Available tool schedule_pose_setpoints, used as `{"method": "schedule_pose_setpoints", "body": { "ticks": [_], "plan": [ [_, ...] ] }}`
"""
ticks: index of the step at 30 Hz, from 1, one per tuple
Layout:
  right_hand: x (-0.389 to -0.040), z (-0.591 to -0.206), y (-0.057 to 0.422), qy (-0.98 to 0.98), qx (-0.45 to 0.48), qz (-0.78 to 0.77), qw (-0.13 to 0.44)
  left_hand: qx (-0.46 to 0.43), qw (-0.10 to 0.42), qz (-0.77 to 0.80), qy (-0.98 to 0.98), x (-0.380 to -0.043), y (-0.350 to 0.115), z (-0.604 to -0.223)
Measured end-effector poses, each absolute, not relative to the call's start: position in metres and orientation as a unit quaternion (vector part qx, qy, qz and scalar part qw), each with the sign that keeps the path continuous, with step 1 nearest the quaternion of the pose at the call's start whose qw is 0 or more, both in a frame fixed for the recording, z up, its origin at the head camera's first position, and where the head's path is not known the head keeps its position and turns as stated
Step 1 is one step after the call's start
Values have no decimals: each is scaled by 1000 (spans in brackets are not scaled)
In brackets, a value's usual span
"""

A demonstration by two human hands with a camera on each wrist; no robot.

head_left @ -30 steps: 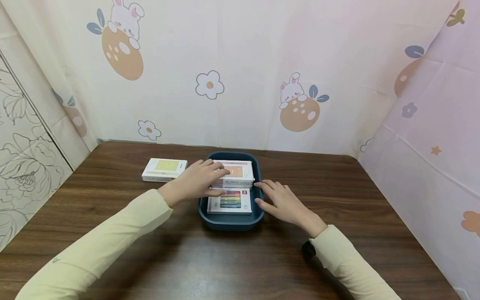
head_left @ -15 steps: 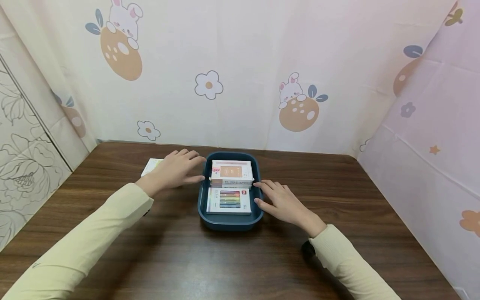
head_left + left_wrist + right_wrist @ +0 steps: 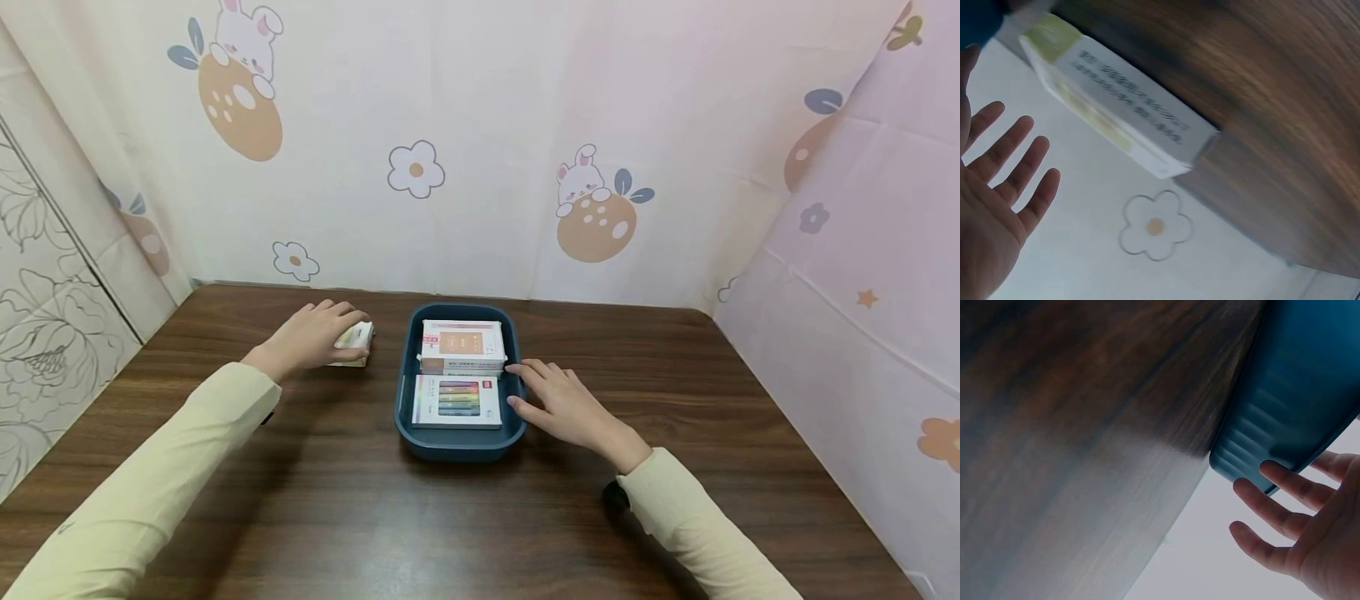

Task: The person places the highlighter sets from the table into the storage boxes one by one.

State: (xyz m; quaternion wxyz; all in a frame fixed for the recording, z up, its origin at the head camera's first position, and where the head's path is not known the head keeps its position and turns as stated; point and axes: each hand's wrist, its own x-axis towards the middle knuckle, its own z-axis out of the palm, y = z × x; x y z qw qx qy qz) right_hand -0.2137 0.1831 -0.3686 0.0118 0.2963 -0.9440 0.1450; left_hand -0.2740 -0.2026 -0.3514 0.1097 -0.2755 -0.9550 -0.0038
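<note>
My left hand (image 3: 311, 336) hovers over a small white box with a yellow-green label (image 3: 358, 336), covering much of it in the head view. The left wrist view shows the fingers extended and a gap between them and the white box (image 3: 1119, 109). At the blue bin's (image 3: 457, 453) right side, my right hand (image 3: 568, 410) has its fingertips by the rim, fingers relaxed. The right wrist view shows those fingers (image 3: 1266, 509) beside the bin's outer wall. Inside the bin lie a white box with an orange label (image 3: 462, 342) and a flatter box picturing coloured sticks (image 3: 457, 402).
All this stands on a dark wood-grain table (image 3: 420, 533). A patterned curtain (image 3: 487, 225) hangs along the table's back edge, and more printed cloth (image 3: 855, 350) hangs at the right. A black object (image 3: 615, 497) shows below the right cuff.
My left hand has moved left from above the boxes in the bin to the white box with the yellow-green label. The right hand keeps its place at the bin's rim.
</note>
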Motion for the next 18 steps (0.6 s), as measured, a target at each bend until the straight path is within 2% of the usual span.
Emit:
{"method": "schedule_pose_setpoints", "body": {
  "ticks": [8, 18],
  "plan": [
    [-215, -369, 183, -944, 296, 142, 10, -263, 72, -5, -962, -279, -222, -360],
    [-213, -369, 182, -946, 291, 144, 8, -256, 55, -38, -964, -288, -234, -371]
  ]
}}
